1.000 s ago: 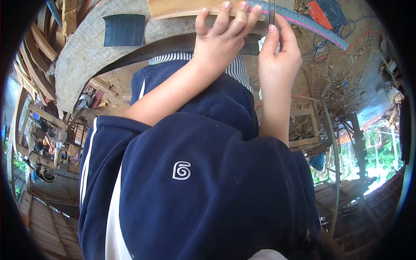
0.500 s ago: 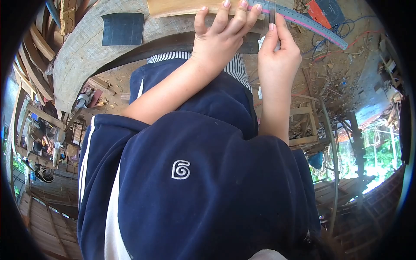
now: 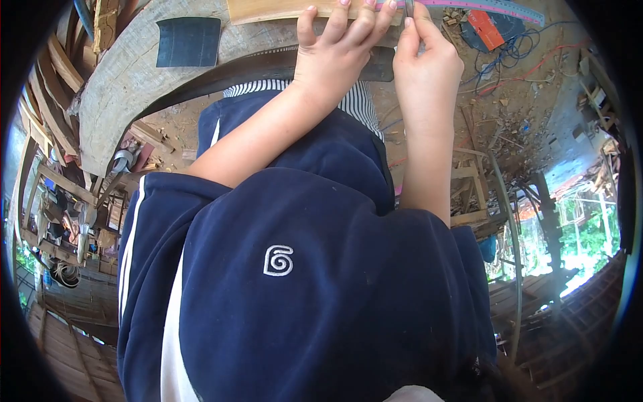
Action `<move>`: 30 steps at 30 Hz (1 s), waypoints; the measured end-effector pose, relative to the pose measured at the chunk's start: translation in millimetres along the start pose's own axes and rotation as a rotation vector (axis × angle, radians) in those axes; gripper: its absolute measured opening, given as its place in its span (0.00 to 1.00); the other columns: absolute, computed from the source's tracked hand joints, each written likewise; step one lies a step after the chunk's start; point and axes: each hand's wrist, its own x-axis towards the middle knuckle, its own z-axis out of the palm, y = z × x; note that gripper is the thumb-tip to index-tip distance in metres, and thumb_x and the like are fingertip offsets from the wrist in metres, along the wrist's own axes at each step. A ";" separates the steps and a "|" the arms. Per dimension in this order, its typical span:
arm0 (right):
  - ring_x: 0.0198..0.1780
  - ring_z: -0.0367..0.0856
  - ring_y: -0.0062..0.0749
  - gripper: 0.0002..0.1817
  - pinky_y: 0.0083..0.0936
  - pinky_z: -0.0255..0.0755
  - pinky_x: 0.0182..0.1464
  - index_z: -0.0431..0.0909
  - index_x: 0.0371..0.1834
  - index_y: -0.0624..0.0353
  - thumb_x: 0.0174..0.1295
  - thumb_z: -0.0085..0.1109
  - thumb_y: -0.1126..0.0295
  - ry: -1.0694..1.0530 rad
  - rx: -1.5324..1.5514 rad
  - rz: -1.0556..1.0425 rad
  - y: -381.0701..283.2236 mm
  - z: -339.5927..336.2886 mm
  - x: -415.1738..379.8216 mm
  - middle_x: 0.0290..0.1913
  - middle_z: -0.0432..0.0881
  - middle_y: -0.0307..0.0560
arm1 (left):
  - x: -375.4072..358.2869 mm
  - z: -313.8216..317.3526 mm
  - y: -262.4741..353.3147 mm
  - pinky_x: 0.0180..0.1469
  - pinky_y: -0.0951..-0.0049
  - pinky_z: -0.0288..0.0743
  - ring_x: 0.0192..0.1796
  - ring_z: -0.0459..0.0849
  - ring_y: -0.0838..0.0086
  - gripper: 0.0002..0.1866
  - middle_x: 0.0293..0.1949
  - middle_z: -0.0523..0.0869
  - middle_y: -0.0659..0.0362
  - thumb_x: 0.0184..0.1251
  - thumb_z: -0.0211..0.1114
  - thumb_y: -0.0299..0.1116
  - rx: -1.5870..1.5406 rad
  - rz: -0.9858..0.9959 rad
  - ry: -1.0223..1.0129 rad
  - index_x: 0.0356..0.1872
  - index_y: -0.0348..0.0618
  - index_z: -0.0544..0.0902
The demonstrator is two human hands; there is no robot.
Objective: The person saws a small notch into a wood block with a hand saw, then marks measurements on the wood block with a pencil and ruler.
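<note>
My left hand (image 3: pixel 335 57) is spread over the edge of a light wooden board (image 3: pixel 274 9), fingertips resting on it near the top of the view. Close beside it, my right hand (image 3: pixel 429 57) pinches a thin grey metal-looking strip (image 3: pixel 410 9) between thumb and forefinger, at the board's right end. A long ruler with a pink band (image 3: pixel 489 5) runs out from under the fingers toward the right. Both board and strip are cut off by the upper frame edge. A dark square sheet (image 3: pixel 188 41) lies left of the board.
The board rests on a curved grey slab (image 3: pixel 117 100). On the ground to the right are an orange-and-dark object (image 3: pixel 485 28), blue cable (image 3: pixel 512 53), a red cord and wood scraps. Timber pieces (image 3: pixel 63 63) lean at the left; a wooden frame (image 3: pixel 472 218) stands lower right.
The ruler has swung upward at its right end. My right hand has shifted slightly left and up with the strip, and my left hand has moved slightly up and left.
</note>
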 end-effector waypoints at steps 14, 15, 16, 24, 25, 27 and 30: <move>0.31 0.81 0.15 0.25 0.18 0.75 0.36 0.75 0.69 0.63 0.71 0.62 0.66 0.196 0.183 -0.203 55.0 -14.4 27.4 0.32 0.85 0.38 | -11.1 -10.4 -14.5 0.72 0.40 0.44 0.71 0.64 0.73 0.48 0.68 0.70 0.75 0.49 0.71 0.49 0.089 0.017 -0.050 0.77 0.69 0.64; 0.41 0.84 0.28 0.21 0.24 0.77 0.45 0.78 0.62 0.66 0.67 0.64 0.70 0.199 0.184 -0.181 46.3 -13.5 24.8 0.40 0.86 0.49 | -12.5 -11.4 -15.9 0.73 0.44 0.42 0.71 0.64 0.75 0.47 0.68 0.71 0.76 0.49 0.71 0.49 0.111 0.000 -0.058 0.77 0.72 0.64; 0.52 0.88 0.41 0.18 0.30 0.78 0.55 0.82 0.55 0.69 0.63 0.66 0.73 0.201 0.184 -0.161 40.8 -12.0 23.0 0.48 0.87 0.61 | -13.7 -11.9 -17.7 0.73 0.44 0.42 0.71 0.64 0.75 0.47 0.68 0.71 0.76 0.49 0.71 0.49 0.116 0.005 -0.059 0.77 0.72 0.64; 0.57 0.84 0.42 0.21 0.31 0.74 0.62 0.82 0.55 0.67 0.55 0.69 0.78 0.139 0.219 -0.219 41.1 8.6 22.7 0.54 0.85 0.57 | -19.5 -11.1 -24.4 0.69 0.34 0.44 0.73 0.64 0.71 0.45 0.71 0.69 0.72 0.52 0.69 0.47 0.034 -0.012 -0.055 0.77 0.66 0.65; 0.57 0.84 0.42 0.22 0.31 0.74 0.62 0.82 0.55 0.67 0.54 0.69 0.78 0.133 0.244 -0.251 43.5 11.3 23.4 0.54 0.85 0.57 | -18.9 -14.2 -26.1 0.69 0.34 0.44 0.73 0.64 0.71 0.45 0.71 0.69 0.72 0.52 0.69 0.47 0.033 -0.012 -0.056 0.77 0.66 0.65; 0.57 0.84 0.42 0.22 0.31 0.75 0.62 0.82 0.54 0.67 0.54 0.70 0.79 0.128 0.222 -0.263 43.0 13.1 23.0 0.53 0.86 0.57 | -17.0 -21.7 -30.6 0.74 0.42 0.47 0.75 0.62 0.67 0.42 0.72 0.70 0.66 0.52 0.68 0.46 -0.037 0.004 -0.068 0.74 0.59 0.69; 0.56 0.85 0.43 0.22 0.31 0.75 0.61 0.83 0.54 0.66 0.53 0.70 0.79 0.115 0.193 -0.291 32.1 12.9 22.3 0.52 0.86 0.57 | -18.2 -23.9 -34.5 0.73 0.41 0.47 0.76 0.61 0.67 0.41 0.73 0.69 0.67 0.55 0.67 0.45 -0.025 0.010 -0.102 0.75 0.59 0.68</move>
